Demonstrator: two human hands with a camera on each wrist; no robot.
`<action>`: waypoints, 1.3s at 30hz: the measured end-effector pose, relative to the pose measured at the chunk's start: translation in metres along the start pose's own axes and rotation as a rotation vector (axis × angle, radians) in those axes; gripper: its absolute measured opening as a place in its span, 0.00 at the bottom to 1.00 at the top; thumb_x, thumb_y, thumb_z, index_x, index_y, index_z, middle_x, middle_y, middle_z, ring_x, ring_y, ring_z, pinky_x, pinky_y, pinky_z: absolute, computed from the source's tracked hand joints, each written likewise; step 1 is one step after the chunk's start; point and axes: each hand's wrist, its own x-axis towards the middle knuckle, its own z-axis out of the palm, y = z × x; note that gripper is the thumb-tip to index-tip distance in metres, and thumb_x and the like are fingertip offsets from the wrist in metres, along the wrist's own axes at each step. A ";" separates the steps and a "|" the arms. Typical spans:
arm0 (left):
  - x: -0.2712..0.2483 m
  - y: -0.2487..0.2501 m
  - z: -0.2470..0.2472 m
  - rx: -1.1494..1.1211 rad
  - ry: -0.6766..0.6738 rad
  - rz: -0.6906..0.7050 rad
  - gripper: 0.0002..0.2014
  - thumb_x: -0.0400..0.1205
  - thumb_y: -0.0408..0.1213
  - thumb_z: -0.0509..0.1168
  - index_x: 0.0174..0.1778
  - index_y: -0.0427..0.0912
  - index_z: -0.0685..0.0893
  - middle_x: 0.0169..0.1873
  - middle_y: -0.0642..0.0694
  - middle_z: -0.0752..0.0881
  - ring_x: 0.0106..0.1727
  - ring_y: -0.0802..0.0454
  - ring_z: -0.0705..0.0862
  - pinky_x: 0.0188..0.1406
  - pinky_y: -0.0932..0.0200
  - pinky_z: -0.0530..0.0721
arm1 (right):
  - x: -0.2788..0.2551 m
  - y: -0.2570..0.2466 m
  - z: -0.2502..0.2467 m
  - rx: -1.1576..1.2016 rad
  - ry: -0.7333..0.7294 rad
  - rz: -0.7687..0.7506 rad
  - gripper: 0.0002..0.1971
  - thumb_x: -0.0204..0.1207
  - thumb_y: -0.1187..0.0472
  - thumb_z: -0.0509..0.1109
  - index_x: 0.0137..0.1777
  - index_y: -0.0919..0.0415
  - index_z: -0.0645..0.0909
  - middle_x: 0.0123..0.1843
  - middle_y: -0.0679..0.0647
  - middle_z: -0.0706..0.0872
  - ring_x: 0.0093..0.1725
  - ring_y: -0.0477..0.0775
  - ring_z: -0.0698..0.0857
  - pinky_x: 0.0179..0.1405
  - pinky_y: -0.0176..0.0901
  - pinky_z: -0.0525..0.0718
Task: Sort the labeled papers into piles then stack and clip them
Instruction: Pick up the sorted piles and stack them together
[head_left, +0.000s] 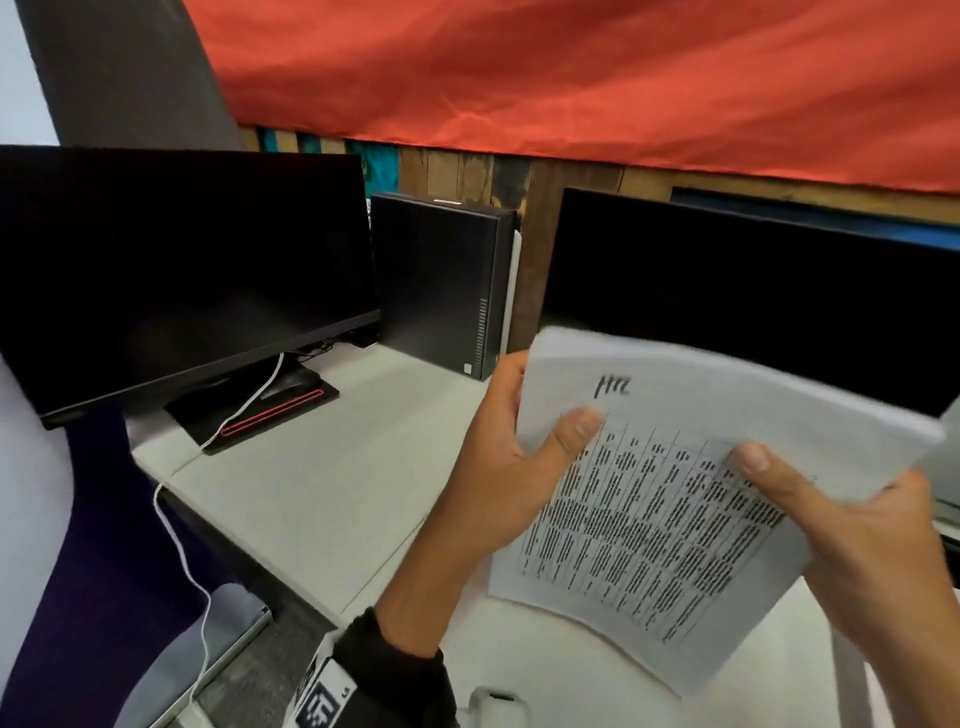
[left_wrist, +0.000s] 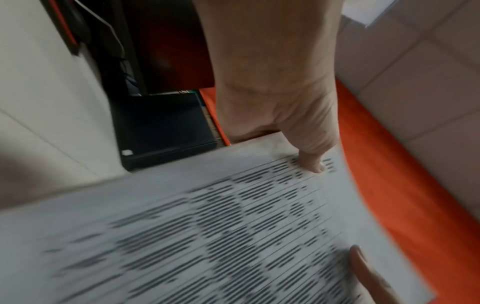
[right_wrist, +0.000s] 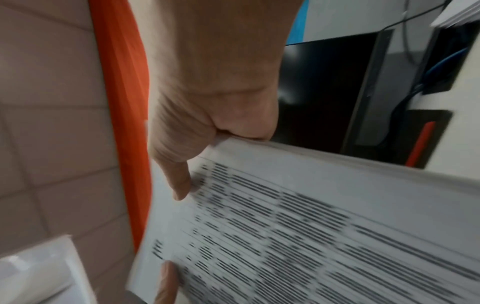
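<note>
A thick stack of white papers is held up above the desk, its top sheet printed with a table and a handwritten label near the upper edge. My left hand grips the stack's left edge, thumb on top and fingers behind. My right hand grips the right edge the same way. In the left wrist view the left hand lays its thumb on the blurred printed stack. Seen from the right wrist, the right hand pinches the stack at its corner. The fingers under the stack are hidden.
A dark monitor stands at the left on a grey desk, a second monitor behind the papers, a black computer case between them. A white cable hangs off the desk edge. Red cloth hangs behind.
</note>
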 end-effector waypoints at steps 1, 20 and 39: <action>-0.003 -0.006 0.000 0.020 0.000 -0.028 0.22 0.83 0.47 0.73 0.73 0.56 0.76 0.61 0.57 0.91 0.62 0.59 0.91 0.53 0.61 0.91 | -0.004 0.009 -0.001 -0.013 -0.033 0.039 0.09 0.68 0.56 0.83 0.48 0.48 0.94 0.46 0.48 0.97 0.46 0.53 0.97 0.49 0.58 0.96; -0.025 -0.035 0.003 0.073 0.162 -0.103 0.23 0.88 0.62 0.62 0.80 0.63 0.75 0.67 0.63 0.88 0.70 0.62 0.86 0.68 0.54 0.87 | -0.023 0.055 0.009 0.026 -0.066 0.114 0.16 0.67 0.61 0.82 0.53 0.42 0.94 0.54 0.49 0.97 0.51 0.50 0.96 0.51 0.46 0.95; -0.024 -0.035 0.012 0.152 0.183 -0.049 0.19 0.87 0.51 0.67 0.73 0.62 0.72 0.62 0.72 0.87 0.64 0.70 0.86 0.55 0.69 0.87 | -0.019 0.055 0.018 0.061 -0.081 0.150 0.14 0.75 0.58 0.81 0.60 0.51 0.91 0.52 0.46 0.97 0.51 0.50 0.97 0.43 0.38 0.93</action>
